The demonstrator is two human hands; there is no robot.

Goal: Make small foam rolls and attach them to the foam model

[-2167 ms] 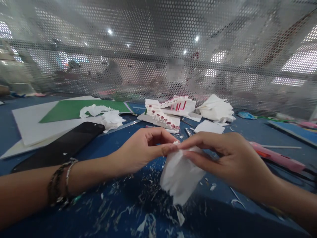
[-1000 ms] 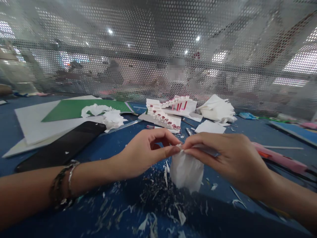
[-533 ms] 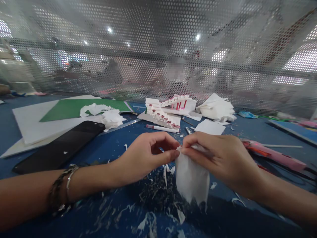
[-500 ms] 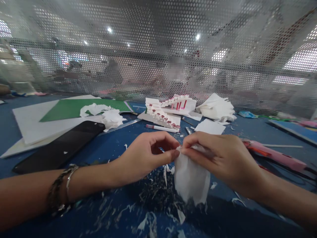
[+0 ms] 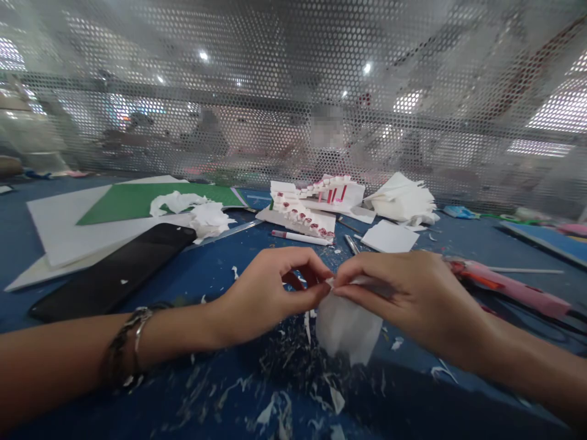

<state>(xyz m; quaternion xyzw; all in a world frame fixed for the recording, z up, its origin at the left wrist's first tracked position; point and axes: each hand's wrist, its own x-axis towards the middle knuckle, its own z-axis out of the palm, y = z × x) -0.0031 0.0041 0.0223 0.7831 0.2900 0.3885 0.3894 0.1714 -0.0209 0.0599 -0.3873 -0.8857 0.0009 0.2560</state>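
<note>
A thin, white tissue-like sheet [image 5: 348, 330] with a ragged lower edge hangs from my fingertips above the blue table. My left hand [image 5: 270, 293] pinches its top edge between thumb and index finger. Right beside it, my right hand [image 5: 408, 293] grips the same edge, thumb against fingers, with the two sets of fingertips nearly touching. Torn white scraps [image 5: 337, 400] lie scattered on the table below. Just beyond my hands are a white-and-red marker [image 5: 300, 237] and a square of white paper [image 5: 389, 236].
Left lie a black phone [image 5: 114, 269], green card [image 5: 123, 205] and crumpled white paper [image 5: 208, 219]. A white model staircase [image 5: 302, 211] stands at the back, beside stacked tissue [image 5: 403, 198]. A pink glue gun [image 5: 513, 287] lies right. Perforated metal mesh [image 5: 275, 91] rises behind.
The hanging sheet has swung slightly left, and its lower edge sits higher. My fingertips have drawn a little closer together and lower, still pinching the edge.
</note>
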